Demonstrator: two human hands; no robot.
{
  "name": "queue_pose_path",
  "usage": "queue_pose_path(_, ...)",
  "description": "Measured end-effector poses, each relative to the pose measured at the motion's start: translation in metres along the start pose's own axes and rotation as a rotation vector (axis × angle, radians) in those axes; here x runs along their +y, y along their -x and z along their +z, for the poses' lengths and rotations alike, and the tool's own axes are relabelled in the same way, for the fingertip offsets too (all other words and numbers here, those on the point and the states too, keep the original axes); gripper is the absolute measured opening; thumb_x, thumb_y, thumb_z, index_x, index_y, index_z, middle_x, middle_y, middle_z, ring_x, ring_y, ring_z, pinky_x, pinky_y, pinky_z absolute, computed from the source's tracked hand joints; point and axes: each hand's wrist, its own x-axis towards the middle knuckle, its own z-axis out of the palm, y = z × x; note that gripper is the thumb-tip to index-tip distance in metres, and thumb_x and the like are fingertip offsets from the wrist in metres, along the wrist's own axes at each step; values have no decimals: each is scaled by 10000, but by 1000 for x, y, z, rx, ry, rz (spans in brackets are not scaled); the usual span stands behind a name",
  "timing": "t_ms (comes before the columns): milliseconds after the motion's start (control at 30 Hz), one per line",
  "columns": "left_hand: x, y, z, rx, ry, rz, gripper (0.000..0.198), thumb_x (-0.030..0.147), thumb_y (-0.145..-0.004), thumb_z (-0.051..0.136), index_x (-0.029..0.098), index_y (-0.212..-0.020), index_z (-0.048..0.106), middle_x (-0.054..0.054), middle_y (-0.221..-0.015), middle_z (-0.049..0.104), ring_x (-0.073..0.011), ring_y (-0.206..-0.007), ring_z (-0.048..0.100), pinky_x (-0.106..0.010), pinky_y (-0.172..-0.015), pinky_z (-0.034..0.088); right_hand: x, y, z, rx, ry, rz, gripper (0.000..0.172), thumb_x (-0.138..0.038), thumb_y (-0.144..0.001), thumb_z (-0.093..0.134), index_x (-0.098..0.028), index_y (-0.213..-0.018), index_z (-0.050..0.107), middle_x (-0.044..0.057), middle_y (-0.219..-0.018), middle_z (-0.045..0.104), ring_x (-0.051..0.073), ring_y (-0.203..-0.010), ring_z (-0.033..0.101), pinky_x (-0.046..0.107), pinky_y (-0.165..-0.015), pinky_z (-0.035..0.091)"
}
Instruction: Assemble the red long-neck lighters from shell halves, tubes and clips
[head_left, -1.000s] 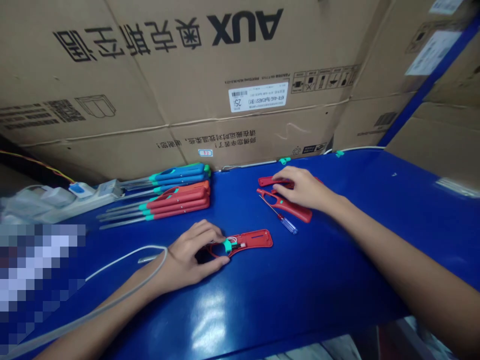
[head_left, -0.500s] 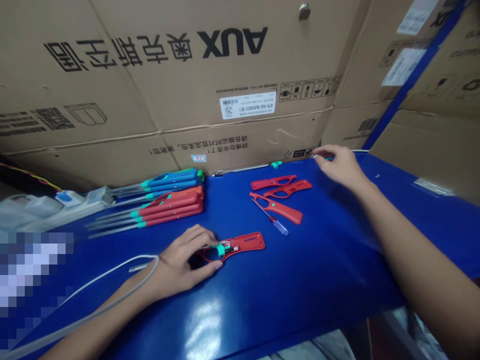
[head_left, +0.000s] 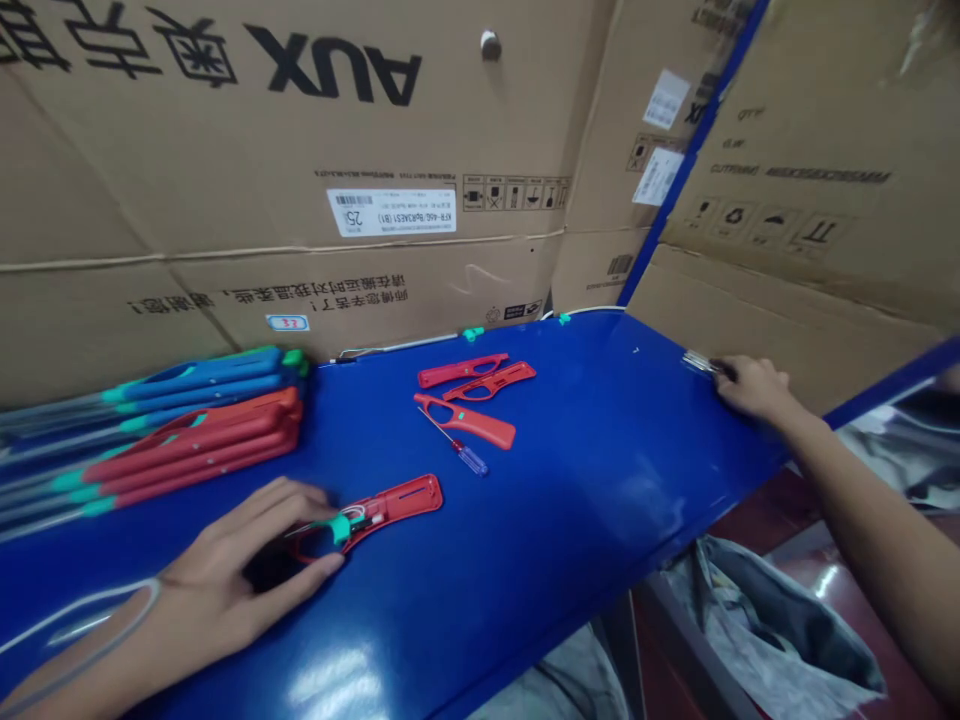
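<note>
Blue tabletop (head_left: 585, 480) against cartons (head_left: 225, 200): finished lighters (head_left: 187, 430) lie stacked, three loose shells (head_left: 480, 385) unjoined. Left hand (head_left: 232, 570) grasps an open red shell (head_left: 394, 500); right hand (head_left: 750, 385) touches metal parts (head_left: 697, 362), grip unclear.

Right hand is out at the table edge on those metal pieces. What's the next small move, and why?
Likely pinch one metal piece with the right hand and carry it to the open red shell, which the left hand pins down, wires exposed.
</note>
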Motion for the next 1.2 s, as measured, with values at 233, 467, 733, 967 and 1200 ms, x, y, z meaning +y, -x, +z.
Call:
queue_pose_path(233,6,-2,-2,-9,-2,-14,193,328,-817,653,258,-991,608,-24,-958,655,-191,-841,653,-276,-743,553,-16,-4,10,-84,37,51,232,-254,-894,452,-116,-931,635,247,-1032,605,316,-923,579,421,-711,418)
queue_pose_path(467,10,2,2,38,110,-95,172,309,-835,628,233,-986,600,-39,-967,631,-190,-877,619,-291,-781,515,-57,20,-3,-125,-64,-124,122,-240,-808,497,-182,-851,595,187,-939,633,296,-857,609,392,-801,447)
queue_pose_path(733,11,1,-3,-46,42,-49,146,254,-858,591,185,-986,581,-62,-952,620,-176,-833,589,-301,-765,503,-123,61,3,-160,-252,-482,201,-335,-859,459,-199,-944,581,165,-1041,612,309,-943,612,450,-889,469)
queue_pose_path(967,16,-1,-6,-70,61,-76,141,251,-868,574,184,-991,589,-66,-941,619,-186,-842,578,-327,-791,492,-181,45,22,-225,-343,-581,195,-334,-828,445,-206,-873,585,151,-1052,605,298,-975,593,492,-856,494)
queue_pose_path(1200,18,-1,-6,-52,90,-103,147,261,-857,588,181,-980,586,-69,-911,616,-190,-823,559,-340,-776,486,-210,54,-5,-189,-284,-660,225,-326,-933,355,-230,-993,549,125,-930,658,300,-851,627,462,-755,475)
